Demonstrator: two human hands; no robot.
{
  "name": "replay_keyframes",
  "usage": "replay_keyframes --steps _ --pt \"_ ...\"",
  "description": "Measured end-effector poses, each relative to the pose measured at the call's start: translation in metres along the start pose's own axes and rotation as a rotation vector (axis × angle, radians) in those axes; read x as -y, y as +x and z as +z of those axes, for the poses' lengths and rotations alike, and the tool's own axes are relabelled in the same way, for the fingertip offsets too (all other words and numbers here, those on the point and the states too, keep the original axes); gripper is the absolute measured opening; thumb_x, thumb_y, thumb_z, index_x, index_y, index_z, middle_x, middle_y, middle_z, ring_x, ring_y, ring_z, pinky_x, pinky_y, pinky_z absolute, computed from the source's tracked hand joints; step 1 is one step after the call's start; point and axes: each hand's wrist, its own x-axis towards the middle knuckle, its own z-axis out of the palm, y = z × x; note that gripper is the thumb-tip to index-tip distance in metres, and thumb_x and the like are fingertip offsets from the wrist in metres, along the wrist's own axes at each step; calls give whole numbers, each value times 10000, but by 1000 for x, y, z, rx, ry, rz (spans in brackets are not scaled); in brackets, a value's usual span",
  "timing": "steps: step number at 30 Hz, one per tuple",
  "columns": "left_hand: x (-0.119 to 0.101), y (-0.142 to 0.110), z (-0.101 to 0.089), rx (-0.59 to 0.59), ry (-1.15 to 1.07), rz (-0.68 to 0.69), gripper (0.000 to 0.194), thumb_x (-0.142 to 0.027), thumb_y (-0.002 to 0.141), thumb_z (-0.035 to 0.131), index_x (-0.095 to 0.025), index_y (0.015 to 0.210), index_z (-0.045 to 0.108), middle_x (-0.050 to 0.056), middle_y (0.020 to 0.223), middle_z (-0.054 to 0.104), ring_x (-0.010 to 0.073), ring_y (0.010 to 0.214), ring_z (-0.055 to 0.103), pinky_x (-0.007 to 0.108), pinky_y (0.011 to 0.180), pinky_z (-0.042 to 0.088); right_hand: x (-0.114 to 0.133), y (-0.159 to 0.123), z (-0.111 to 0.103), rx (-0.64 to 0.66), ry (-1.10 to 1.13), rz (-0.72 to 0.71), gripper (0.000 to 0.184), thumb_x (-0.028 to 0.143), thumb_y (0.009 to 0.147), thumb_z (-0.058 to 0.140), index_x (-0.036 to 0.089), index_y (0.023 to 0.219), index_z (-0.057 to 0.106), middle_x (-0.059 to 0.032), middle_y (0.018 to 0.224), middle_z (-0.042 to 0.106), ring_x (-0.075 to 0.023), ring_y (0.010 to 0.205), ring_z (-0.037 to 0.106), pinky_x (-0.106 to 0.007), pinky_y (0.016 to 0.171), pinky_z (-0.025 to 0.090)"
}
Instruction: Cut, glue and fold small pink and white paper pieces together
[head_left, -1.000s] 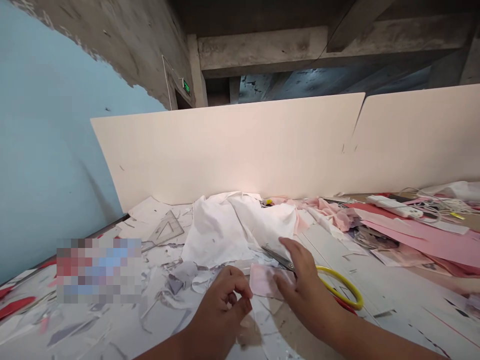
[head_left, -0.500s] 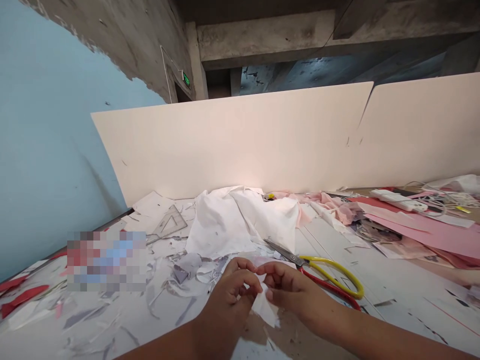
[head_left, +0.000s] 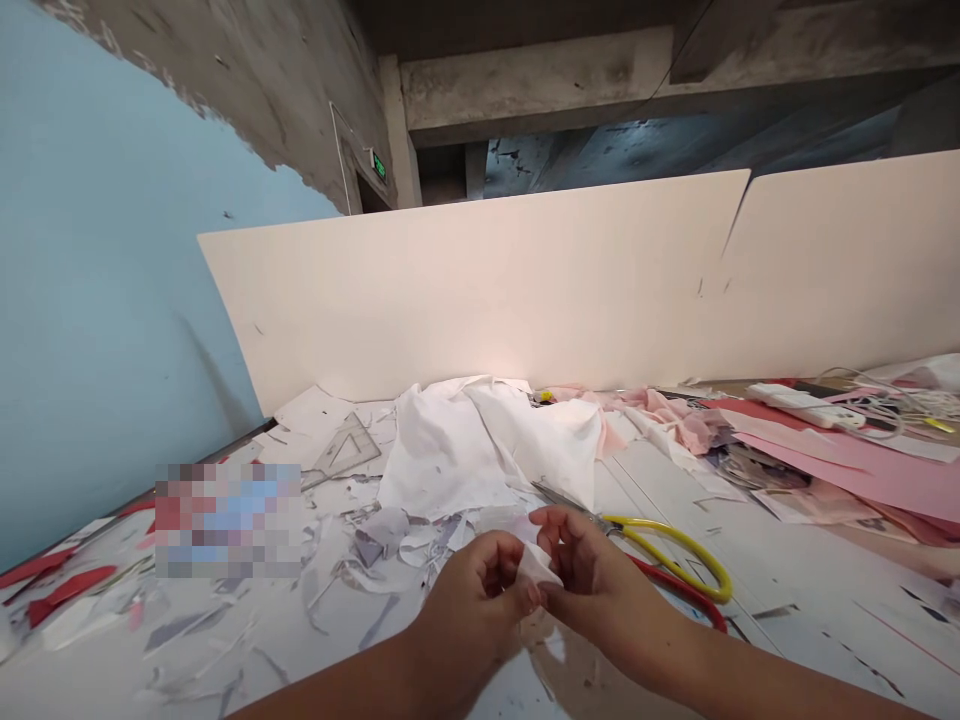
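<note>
A small scrap of white paper (head_left: 537, 566) is pinched at the fingertips of the left hand (head_left: 472, 590) and the right hand (head_left: 592, 580), the two hands being held close together above a littered table (head_left: 814, 590). Scissors with yellow and red handles (head_left: 679, 536) are left lying just beside the right hand, and a crumpled white cloth (head_left: 450, 450) is heaped beyond them.
</note>
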Motion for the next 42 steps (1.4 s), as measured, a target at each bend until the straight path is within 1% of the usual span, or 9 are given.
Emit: replay_keyframes --steps 3,5,12,21,26,33,36,39,42 --pt "1 1 2 -34 -39 -42 260 -338 658 668 -142 706 505 -23 628 465 81 581 408 219 561 329 2 0 -1 -21 8 2 489 147 616 623 247 1064 454 14 914 462 -89 655 477 -216 541 382" --pt "-1 0 3 -23 -19 -48 243 -330 666 658 -136 687 514 -23 617 454 77 574 393 216 549 317 5 1 -2 0 17 23 446 187 637 624 219 1056 474 19 827 479 -94 634 475 -224 546 382" --pt "-8 -4 2 -59 26 -85 158 -285 721 559 -162 667 474 -54 545 380 63 479 336 208 471 284 4 2 -7 -9 -148 30 177 336 716 601 170 714 543 50 602 448 -87 562 402 -217 540 318" --pt "-8 -3 -2 -118 142 -28 131 -253 738 531 -174 706 432 -48 605 436 70 541 397 207 539 345 8 -1 -5 -36 -439 -16 98 216 738 494 191 670 428 58 583 383 -91 549 352 -211 507 293" --pt "-10 -6 -4 -209 300 13 80 -224 740 518 -178 743 453 -52 627 427 71 568 385 201 552 346 11 -3 -6 47 -624 -45 85 155 701 459 189 637 414 52 584 400 -91 552 357 -211 495 281" --pt "-5 -5 -12 -144 286 73 107 -228 742 527 -190 827 474 -49 641 460 78 587 426 198 556 364 15 0 -8 37 -606 36 100 216 744 436 186 649 445 32 588 504 -99 545 443 -219 521 338" --pt "-3 -5 -13 -81 280 48 124 -221 741 518 -193 854 473 -46 649 475 82 580 457 205 555 388 21 2 -14 -18 -822 -54 118 244 765 434 191 670 476 22 612 536 -108 544 451 -222 507 330" --pt "0 -7 -13 32 315 -7 155 -209 746 483 -201 900 469 -50 652 483 83 522 470 221 523 399 27 12 -22 -98 -1146 -268 118 221 775 431 195 785 546 -14 711 596 -147 632 492 -254 559 354" --pt "2 -10 -12 77 428 28 132 -192 748 452 -203 877 478 -48 652 499 89 531 482 223 532 389 32 33 -27 -2 -1391 -407 288 119 764 402 163 968 600 -83 915 632 -214 872 503 -313 724 375"
